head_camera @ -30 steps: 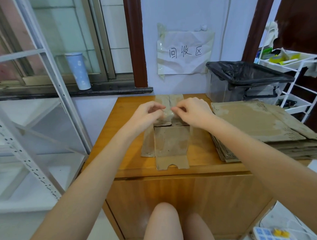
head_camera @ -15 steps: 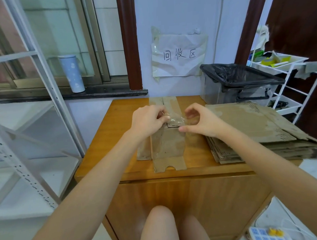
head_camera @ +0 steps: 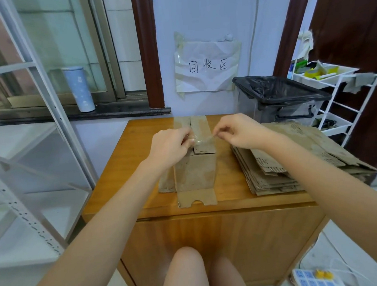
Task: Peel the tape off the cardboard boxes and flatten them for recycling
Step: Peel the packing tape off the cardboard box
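Observation:
A flattened brown cardboard box (head_camera: 195, 170) lies lengthwise on the wooden table (head_camera: 128, 167), its flaps spread toward the wall. A strip of clear tape (head_camera: 202, 139) stretches across the far flaps between my hands. My left hand (head_camera: 170, 145) holds the left end of the tape with curled fingers, resting on the box. My right hand (head_camera: 239, 129) pinches the right end of the tape, lifted slightly above the flap.
A stack of flattened cardboard (head_camera: 292, 160) fills the table's right side. Behind it stands a bin with a black liner (head_camera: 278, 91). A white cart (head_camera: 336, 93) is at the far right, a white metal shelf (head_camera: 31, 128) at the left, a paper sign (head_camera: 208, 66) on the wall.
My hands have drawn apart. The right hand has pulled the tape to the right, off the flaps, while the left hand stays on the box.

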{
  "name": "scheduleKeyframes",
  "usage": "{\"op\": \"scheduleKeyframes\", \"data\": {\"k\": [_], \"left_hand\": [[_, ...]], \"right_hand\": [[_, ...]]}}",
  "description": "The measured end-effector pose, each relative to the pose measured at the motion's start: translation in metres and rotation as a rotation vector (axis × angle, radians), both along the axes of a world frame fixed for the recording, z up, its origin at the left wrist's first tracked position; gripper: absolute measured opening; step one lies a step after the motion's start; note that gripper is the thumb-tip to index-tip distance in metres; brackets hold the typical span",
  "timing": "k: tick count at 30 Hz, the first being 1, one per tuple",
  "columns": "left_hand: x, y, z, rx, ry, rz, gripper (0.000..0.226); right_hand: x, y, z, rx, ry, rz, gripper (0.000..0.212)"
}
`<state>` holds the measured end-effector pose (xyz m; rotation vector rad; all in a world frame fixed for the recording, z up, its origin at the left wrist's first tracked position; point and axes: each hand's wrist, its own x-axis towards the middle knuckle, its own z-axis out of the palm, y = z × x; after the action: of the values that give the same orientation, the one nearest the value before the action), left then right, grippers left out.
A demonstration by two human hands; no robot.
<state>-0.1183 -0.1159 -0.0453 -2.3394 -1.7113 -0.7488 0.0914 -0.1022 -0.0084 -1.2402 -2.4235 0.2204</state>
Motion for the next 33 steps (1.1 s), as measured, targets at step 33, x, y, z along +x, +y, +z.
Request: {"op": "scheduleKeyframes", "data": {"k": [33], "left_hand": [[-0.017, 0.007, 0.022, -0.651, -0.819, -0.191, 0.023]], "right_hand": [[-0.058, 0.024, -0.048, -0.093, 0.626, -0.049, 0.027]]}}
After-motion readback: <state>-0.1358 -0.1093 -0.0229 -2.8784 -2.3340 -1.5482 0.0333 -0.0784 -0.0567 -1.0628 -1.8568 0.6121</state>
